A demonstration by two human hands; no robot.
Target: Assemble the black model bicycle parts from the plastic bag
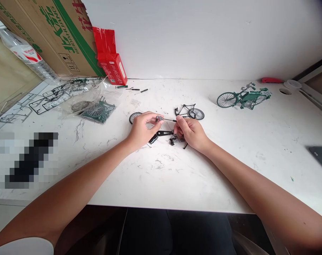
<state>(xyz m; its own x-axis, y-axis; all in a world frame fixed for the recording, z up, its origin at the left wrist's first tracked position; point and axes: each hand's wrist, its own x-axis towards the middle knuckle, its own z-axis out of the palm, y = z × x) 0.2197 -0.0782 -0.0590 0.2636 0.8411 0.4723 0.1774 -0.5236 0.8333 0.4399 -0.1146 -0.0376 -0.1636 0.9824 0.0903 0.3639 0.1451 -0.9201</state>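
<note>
My left hand [142, 129] pinches a small grey metal part [158, 119] just above the white table. My right hand [190, 132] is closed on a thin screwdriver [169, 120] whose tip points left at that part. Between and under the hands lie black model bicycle pieces [164, 133]. A loose wheel [134, 117] sits behind my left hand. A black bicycle frame with one wheel [190, 111] stands just behind my right hand.
A finished green model bicycle [243, 96] stands at the back right. Plastic bags with green parts [97, 110] and empty sprues [44, 102] lie at the left. A red box [114, 67], a cardboard carton [57, 32] and a water bottle [25, 53] stand behind. Small screwdrivers [135, 90] lie near the wall.
</note>
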